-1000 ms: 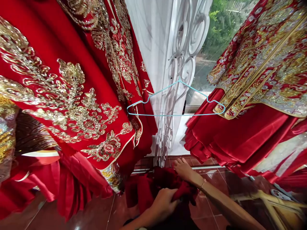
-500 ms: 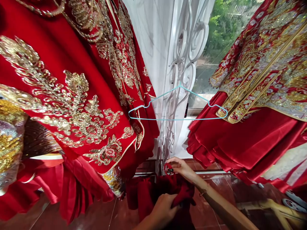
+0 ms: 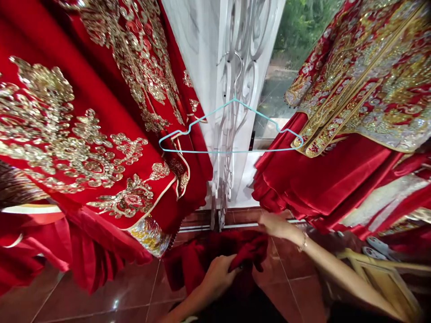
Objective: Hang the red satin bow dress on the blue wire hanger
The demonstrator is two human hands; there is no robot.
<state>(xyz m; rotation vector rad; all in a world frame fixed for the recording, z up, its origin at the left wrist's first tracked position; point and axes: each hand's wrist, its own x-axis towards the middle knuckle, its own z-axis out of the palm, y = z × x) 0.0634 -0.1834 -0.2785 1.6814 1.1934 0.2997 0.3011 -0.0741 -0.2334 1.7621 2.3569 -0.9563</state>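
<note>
The glossy reddish-brown tile floor [image 3: 286, 287] runs to a metal threshold strip [image 3: 235, 225] at its far edge; a pale yellow wooden frame [image 3: 377, 259] stands at its right.

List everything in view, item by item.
sequinned robe: one, red and gold, hanging left
embroidered robe: one, red and gold, hanging right
wire hanger: one, light blue, hooked on the grille
scrollwork grille: one, white, centre
curtain: one, white, left of the grille
crumpled cloth: one, dark red, low centre
tiled floor: one, reddish brown, bottom
frame: one, yellow, lower right
bracelet: one, gold, right wrist
left hand: one, gripping the cloth
right hand: one, open, beside the cloth
</note>
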